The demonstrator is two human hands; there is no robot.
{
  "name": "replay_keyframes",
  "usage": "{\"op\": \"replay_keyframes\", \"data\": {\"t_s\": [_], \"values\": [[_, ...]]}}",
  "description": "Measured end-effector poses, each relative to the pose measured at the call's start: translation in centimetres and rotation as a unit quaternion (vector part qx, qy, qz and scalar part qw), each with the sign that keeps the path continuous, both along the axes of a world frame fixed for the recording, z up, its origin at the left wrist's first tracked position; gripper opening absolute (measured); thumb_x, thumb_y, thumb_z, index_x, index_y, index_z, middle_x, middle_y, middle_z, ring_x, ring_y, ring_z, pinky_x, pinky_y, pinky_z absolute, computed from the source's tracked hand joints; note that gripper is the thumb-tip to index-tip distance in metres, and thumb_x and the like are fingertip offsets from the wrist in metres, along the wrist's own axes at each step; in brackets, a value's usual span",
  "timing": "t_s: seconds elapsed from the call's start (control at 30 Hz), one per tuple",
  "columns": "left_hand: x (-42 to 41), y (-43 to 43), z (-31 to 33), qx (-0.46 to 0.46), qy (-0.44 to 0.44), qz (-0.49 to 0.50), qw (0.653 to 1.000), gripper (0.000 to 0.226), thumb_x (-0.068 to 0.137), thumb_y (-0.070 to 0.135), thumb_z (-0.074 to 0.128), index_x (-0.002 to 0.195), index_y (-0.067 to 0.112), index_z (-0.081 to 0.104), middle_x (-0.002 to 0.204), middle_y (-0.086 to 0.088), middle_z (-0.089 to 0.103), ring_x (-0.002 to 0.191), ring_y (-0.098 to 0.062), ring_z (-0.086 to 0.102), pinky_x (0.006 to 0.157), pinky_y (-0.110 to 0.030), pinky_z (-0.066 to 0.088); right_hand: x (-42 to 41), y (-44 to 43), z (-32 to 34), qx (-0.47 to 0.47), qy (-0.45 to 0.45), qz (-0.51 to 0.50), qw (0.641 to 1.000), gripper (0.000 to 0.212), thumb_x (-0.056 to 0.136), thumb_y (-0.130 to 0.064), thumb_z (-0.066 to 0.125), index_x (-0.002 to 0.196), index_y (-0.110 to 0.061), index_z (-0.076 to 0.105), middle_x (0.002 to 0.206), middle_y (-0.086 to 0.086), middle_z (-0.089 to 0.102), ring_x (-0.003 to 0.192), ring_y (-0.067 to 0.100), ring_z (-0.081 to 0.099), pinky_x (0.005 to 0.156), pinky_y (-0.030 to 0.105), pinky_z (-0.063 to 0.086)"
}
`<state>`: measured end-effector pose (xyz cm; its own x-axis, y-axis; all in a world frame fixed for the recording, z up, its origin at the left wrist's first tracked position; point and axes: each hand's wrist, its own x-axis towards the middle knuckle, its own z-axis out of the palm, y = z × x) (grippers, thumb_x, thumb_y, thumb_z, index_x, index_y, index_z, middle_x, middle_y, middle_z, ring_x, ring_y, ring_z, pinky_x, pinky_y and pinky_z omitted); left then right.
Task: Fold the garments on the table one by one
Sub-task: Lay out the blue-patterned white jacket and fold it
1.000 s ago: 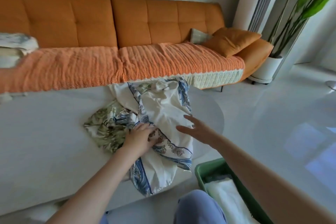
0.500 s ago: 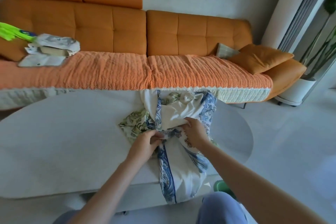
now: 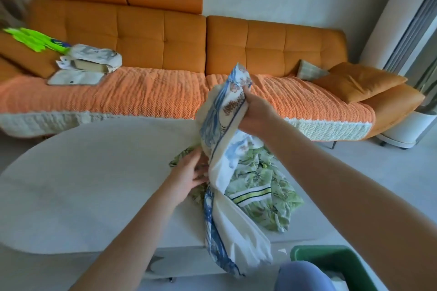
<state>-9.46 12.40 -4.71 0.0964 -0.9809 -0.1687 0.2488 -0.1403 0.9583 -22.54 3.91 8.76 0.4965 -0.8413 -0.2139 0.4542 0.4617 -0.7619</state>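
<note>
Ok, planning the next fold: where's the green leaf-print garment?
Head view: green leaf-print garment lies crumpled on the white table, right of centre, partly beneath the hanging blue-and-white garment.

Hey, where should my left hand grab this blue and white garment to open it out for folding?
Probably the blue-bordered edge, from the left. The right hand holds the blue and white garment bunched at its raised top; the rest hangs twisted over the table edge. The border runs down its left side beside the left hand, so pinching there should spread it.
</note>
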Motion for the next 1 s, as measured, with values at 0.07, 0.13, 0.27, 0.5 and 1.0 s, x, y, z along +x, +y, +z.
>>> {"op": "replay_keyframes", "data": {"t_s": [0.07, 0.13, 0.27, 0.5, 1.0], "values": [[1.6, -0.4, 0.7, -0.002, 0.089, 0.01, 0.996, 0.037, 0.096, 0.047, 0.038, 0.111, 0.02, 0.059, 0.082, 0.002, 0.072, 0.075, -0.014, 0.067, 0.067, -0.032, 0.052, 1.6, 0.5, 0.8, -0.021, 0.007, 0.055, 0.998, 0.05, 0.102, -0.039, 0.025, 0.098, -0.002, 0.059, 0.098, 0.022, 0.067, 0.094, 0.031, 0.063, 0.09, 0.045, 0.041], [3.0, -0.6, 1.2, 0.019, 0.135, 0.027, 0.99, 0.039, 0.096, 0.047, 0.037, 0.106, 0.017, 0.059, 0.065, 0.001, 0.069, 0.058, -0.013, 0.066, 0.055, -0.029, 0.053, 2.9, 0.6, 1.8, -0.042, 0.01, 0.083, 0.996, 0.052, 0.102, -0.041, 0.024, 0.097, -0.004, 0.06, 0.085, 0.019, 0.07, 0.079, 0.029, 0.067, 0.086, 0.044, 0.044], [3.9, -0.2, 0.9, 0.048, 0.154, 0.004, 0.987, 0.029, 0.095, 0.037, 0.046, 0.093, 0.012, 0.058, 0.053, -0.002, 0.06, 0.045, -0.014, 0.058, 0.047, -0.026, 0.05, 3.9, -0.2, 2.8, -0.041, -0.019, 0.073, 0.996, 0.057, 0.101, -0.045, 0.02, 0.103, -0.002, 0.058, 0.113, 0.018, 0.061, 0.108, 0.03, 0.054, 0.097, 0.048, 0.033], [7.6, -1.1, 1.2, -0.087, -0.04, 0.207, 0.974, 0.013, 0.092, 0.017, 0.057, 0.102, 0.011, 0.061, 0.104, -0.007, 0.064, 0.092, -0.017, 0.062, 0.072, -0.018, 0.051, -0.1, -3.9, -1.1, 0.008, 0.145, -0.076, 0.986, 0.033, 0.102, -0.028, 0.027, 0.104, -0.008, 0.052, 0.126, 0.014, 0.056, 0.126, 0.028, 0.045, 0.103, 0.048, 0.035], [8.3, 1.9, -3.0, 0.163, -0.413, 0.092, 0.891, 0.096, 0.059, 0.056, 0.066, 0.139, 0.008, 0.041, 0.136, -0.017, 0.03, 0.122, -0.027, 0.043, 0.097, -0.034, 0.044, -4.1, 0.9, -10.3, -0.268, 0.555, 0.065, 0.785, 0.076, 0.089, -0.043, 0.056, 0.15, -0.025, 0.015, 0.158, 0.003, -0.002, 0.144, 0.03, 0.01, 0.113, 0.051, 0.016]]}}
